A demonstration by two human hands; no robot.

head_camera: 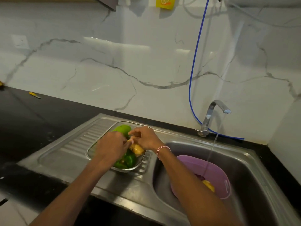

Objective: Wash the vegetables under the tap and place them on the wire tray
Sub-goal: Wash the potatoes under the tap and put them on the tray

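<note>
A yellow vegetable (pixel 137 149) goes onto the wire tray (pixel 88 153) beside the sink (pixel 244 162).
The left hand (pixel 112 145) and right hand (pixel 146 137) both curl their fingers on it, above green vegetables (pixel 128 160) already in the tray. The tap (pixel 216 106) runs unwatched into the purple bowl (pixel 195 163), which may overflow; the held piece could slip off the pile. The yellow tag (pixel 165 3) on the wall is too blurred to read.

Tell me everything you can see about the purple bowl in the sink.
The purple bowl looks like smooth plastic, round and fairly deep. It rests inside the steel sink, seemingly tilted. A thin stream of water from the tap falls into it, and a yellow vegetable lies inside near its front rim. The person's right forearm hides its left edge.
</note>
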